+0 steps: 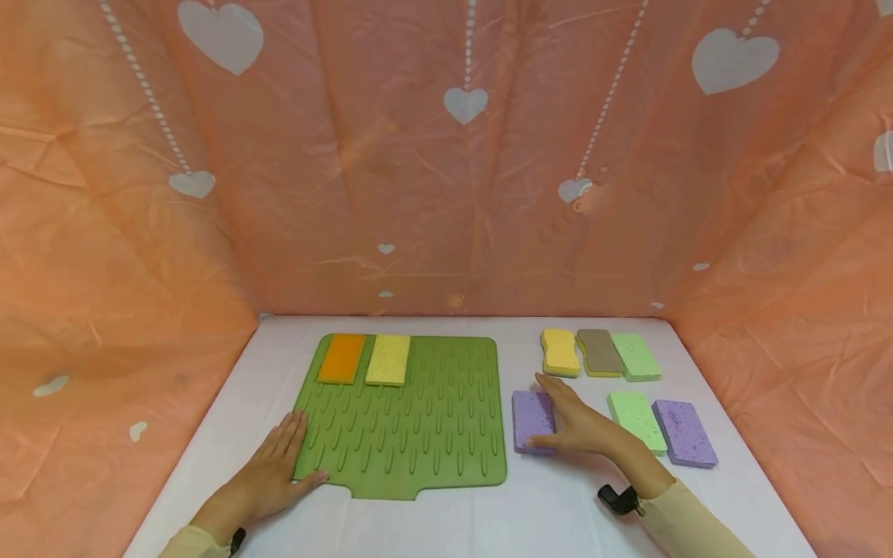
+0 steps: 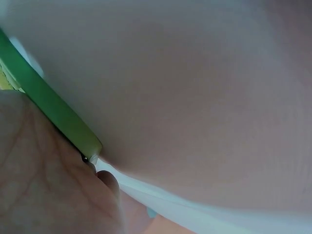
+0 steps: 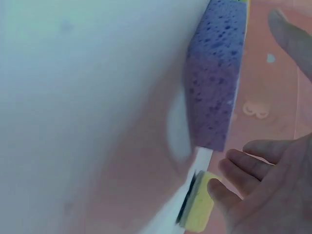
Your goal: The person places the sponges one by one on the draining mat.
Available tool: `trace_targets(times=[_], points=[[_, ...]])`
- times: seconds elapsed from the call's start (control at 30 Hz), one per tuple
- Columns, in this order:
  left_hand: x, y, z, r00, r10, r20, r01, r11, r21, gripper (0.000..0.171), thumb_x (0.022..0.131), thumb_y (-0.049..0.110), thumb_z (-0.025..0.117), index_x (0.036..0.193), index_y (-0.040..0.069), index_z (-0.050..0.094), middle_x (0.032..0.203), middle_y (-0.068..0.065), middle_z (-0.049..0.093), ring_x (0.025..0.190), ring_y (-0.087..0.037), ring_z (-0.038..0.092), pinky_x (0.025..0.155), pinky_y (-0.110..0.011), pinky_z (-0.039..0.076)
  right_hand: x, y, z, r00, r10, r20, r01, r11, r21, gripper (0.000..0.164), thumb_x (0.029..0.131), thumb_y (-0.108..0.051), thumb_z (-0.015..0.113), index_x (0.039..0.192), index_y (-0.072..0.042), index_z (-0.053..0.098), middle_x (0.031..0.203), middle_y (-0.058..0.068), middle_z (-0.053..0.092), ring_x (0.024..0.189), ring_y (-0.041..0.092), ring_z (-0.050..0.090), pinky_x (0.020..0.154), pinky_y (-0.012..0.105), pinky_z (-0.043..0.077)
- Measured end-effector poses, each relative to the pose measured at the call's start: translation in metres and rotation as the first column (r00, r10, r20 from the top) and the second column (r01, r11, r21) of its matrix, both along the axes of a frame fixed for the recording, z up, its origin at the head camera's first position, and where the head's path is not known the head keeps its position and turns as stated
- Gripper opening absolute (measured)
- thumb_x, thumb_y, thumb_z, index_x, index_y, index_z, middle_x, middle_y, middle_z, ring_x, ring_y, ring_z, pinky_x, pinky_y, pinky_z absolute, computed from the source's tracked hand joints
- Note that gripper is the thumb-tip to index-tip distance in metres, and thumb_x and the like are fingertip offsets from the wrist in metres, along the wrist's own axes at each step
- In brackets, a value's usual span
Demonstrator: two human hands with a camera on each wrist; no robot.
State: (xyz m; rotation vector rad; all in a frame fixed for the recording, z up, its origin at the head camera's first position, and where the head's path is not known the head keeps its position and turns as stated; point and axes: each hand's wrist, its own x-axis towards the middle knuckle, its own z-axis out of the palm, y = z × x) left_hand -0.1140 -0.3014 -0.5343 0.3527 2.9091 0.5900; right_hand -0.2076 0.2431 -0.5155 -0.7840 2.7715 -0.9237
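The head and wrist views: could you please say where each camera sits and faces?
Head: on the head, facing forward and down at the green mat; left hand, right hand and sleeves show.
Left wrist: on that wrist, facing the mat's edge; left hand partly shows.
Right wrist: on that wrist, facing a purple sponge; right hand partly shows.
Shared: head and right wrist both show that sponge.

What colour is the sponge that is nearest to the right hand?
The sponge is purple, with small darker specks; its colour shows best in the head view.
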Motion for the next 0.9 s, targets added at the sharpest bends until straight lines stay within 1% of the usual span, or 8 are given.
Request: trace_targets(times=[0.13,0.2,0.33,0.47,0.63,0.67,0.77,0.9], points=[[0.001,0.000,0.000,1.000,0.002,0.010,-0.002,1.000,0.005,0.111,0.100,0.063,0.065,0.166,-0.013,0.017,0.175,-0.032,0.007,0.162,-0.052,0.006,0.121,-0.024,-0.019,0.002,0.007,-0.006,0.999,0.001,0.040,-0.002,1.000,0.010,0.125,0.079,-0.043,0.096,0.163,0.013,0.022,0.164,0.036,0.035,0.153,0.056,0.031,0.122,0.070,0.031],[0.000,0.000,-0.001,1.000,-0.004,-0.002,0.004,1.000,-0.006,0.111,0.101,0.064,0.064,0.165,-0.013,0.017,0.175,-0.033,0.008,0.162,-0.053,0.007,0.122,-0.024,-0.019,0.003,0.010,-0.007,0.998,0.003,0.057,-0.004,1.000,0.012,0.127,0.078,-0.044,0.097,0.163,0.013,0.022,0.164,0.035,0.035,0.152,0.056,0.032,0.121,0.069,0.032],[-0.001,0.000,-0.002,1.000,-0.004,-0.024,0.003,0.999,-0.033,0.110,0.102,0.064,0.062,0.166,-0.013,0.016,0.175,-0.032,0.008,0.162,-0.052,0.007,0.119,-0.019,-0.022,0.004,0.013,-0.009,0.997,0.015,0.072,-0.015,1.000,-0.001,0.131,0.075,-0.046,0.098,0.163,0.013,0.022,0.164,0.036,0.034,0.152,0.057,0.032,0.121,0.070,0.032],[-0.001,-0.001,-0.004,0.999,-0.004,-0.039,0.002,0.999,-0.042,0.110,0.102,0.064,0.062,0.166,-0.013,0.017,0.175,-0.033,0.009,0.162,-0.051,0.009,0.114,-0.013,-0.023,0.005,0.015,-0.010,0.996,0.025,0.087,-0.026,1.000,0.005,0.133,0.075,-0.047,0.099,0.164,0.012,0.020,0.165,0.038,0.031,0.153,0.059,0.030,0.122,0.071,0.029],[-0.001,-0.001,-0.005,0.999,-0.007,-0.046,0.005,0.999,-0.036,0.110,0.101,0.065,0.063,0.165,-0.013,0.018,0.175,-0.033,0.011,0.162,-0.052,0.010,0.112,-0.011,-0.022,0.006,0.017,-0.012,0.994,0.037,0.100,-0.037,0.999,-0.002,0.130,0.076,-0.044,0.099,0.164,0.011,0.020,0.165,0.038,0.031,0.153,0.059,0.029,0.122,0.071,0.028],[-0.001,-0.001,-0.004,0.999,-0.003,-0.035,0.002,0.999,-0.034,0.110,0.101,0.065,0.063,0.166,-0.012,0.018,0.175,-0.032,0.010,0.162,-0.051,0.009,0.112,-0.010,-0.022,0.005,0.017,-0.012,0.994,0.038,0.100,-0.038,0.999,-0.004,0.130,0.076,-0.043,0.099,0.164,0.011,0.021,0.165,0.038,0.031,0.153,0.058,0.030,0.122,0.071,0.028],[-0.001,0.000,-0.004,1.000,-0.001,-0.024,0.001,1.000,-0.031,0.110,0.101,0.065,0.063,0.165,-0.013,0.018,0.175,-0.032,0.010,0.162,-0.051,0.009,0.115,-0.014,-0.022,0.004,0.018,-0.012,0.995,0.043,0.093,-0.042,0.999,-0.005,0.127,0.077,-0.042,0.099,0.164,0.011,0.022,0.164,0.038,0.034,0.152,0.058,0.032,0.121,0.071,0.030],[-0.001,0.001,-0.002,1.000,0.003,-0.008,-0.003,1.000,-0.029,0.110,0.101,0.064,0.063,0.166,-0.013,0.017,0.175,-0.032,0.008,0.162,-0.051,0.008,0.122,-0.023,-0.019,0.004,0.018,-0.013,0.995,0.042,0.086,-0.042,0.999,-0.005,0.126,0.077,-0.042,0.099,0.163,0.012,0.024,0.163,0.037,0.036,0.152,0.057,0.033,0.121,0.071,0.030]])
